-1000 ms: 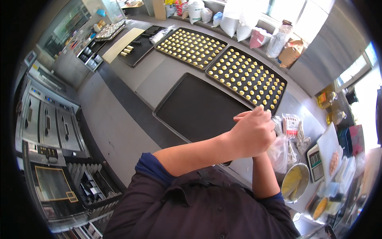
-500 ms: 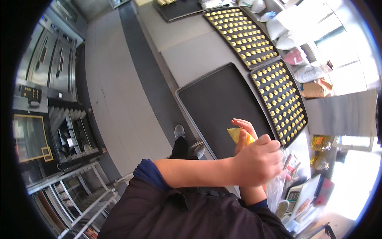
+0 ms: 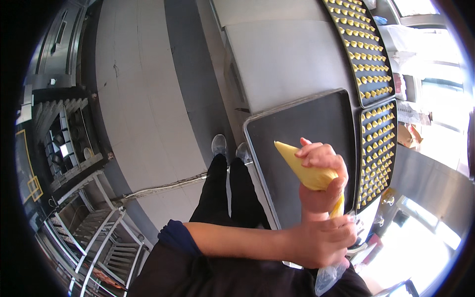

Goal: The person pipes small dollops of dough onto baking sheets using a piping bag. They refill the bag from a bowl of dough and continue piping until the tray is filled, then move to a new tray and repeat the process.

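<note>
A cone-shaped piping bag [image 3: 303,167] full of yellow filling is held in both my hands, above the empty dark baking tray [image 3: 292,128]. My right hand [image 3: 324,157] wraps around the full body of the bag, its fingers over the top side. Closer to my body, my left hand [image 3: 319,242] is closed around the bag's gathered end. Loose clear plastic [image 3: 330,278] hangs out below that hand. The narrow tip points up and left, above the tray surface.
Along the right stand two dark trays with rows of yellow piped mounds, a nearer tray [image 3: 359,158] and a farther tray [image 3: 373,102]. A steel worktop [image 3: 287,64] extends beyond the empty tray. A metal rack [image 3: 94,242] stands at lower left, and ovens [image 3: 54,49] at far left.
My left hand has come down onto the bag's gathered end. More of the yellow bag shows, tip up and left. The view has shifted, moving the trays rightward and bringing my legs into sight.
</note>
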`<action>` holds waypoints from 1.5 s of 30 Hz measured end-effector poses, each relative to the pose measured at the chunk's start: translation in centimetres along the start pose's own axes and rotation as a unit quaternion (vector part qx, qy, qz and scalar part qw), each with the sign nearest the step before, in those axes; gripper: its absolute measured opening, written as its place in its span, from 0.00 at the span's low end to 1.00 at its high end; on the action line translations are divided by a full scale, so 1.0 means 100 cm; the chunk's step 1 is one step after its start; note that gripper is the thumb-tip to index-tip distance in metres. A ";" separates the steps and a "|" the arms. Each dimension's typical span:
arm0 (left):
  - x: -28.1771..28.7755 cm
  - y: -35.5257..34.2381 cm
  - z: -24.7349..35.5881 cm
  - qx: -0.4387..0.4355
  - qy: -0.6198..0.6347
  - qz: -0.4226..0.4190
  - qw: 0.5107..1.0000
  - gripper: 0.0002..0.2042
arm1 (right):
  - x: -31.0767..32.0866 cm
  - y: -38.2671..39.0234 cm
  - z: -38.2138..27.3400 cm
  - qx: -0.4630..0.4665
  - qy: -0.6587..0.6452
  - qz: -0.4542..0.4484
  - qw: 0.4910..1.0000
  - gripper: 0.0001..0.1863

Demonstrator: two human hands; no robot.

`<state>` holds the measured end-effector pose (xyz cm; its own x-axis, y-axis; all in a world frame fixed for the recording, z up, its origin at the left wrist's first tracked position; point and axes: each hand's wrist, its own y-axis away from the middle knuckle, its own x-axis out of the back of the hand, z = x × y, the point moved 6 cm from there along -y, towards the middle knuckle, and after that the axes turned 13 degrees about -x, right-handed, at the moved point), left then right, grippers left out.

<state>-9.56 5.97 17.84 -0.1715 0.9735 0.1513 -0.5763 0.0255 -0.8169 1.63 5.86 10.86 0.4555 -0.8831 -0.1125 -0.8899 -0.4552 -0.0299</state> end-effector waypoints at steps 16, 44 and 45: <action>-0.012 0.062 -0.072 0.059 -0.147 0.049 0.986 0.26 | -0.012 -0.025 0.089 0.001 0.059 -0.077 0.995 0.40; -0.017 0.066 -0.077 0.114 -0.104 0.100 0.983 0.25 | -0.006 -0.019 0.104 -0.008 0.040 -0.044 0.998 0.38; -0.017 0.066 -0.077 0.113 -0.103 0.101 0.983 0.24 | -0.006 -0.018 0.104 -0.009 0.039 -0.044 0.998 0.38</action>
<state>-6.96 6.25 7.90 -0.4444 0.8867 0.1273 -0.6726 -0.2364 -0.7012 2.72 8.42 0.65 0.5335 -0.8452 -0.0327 -0.8458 -0.5332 -0.0178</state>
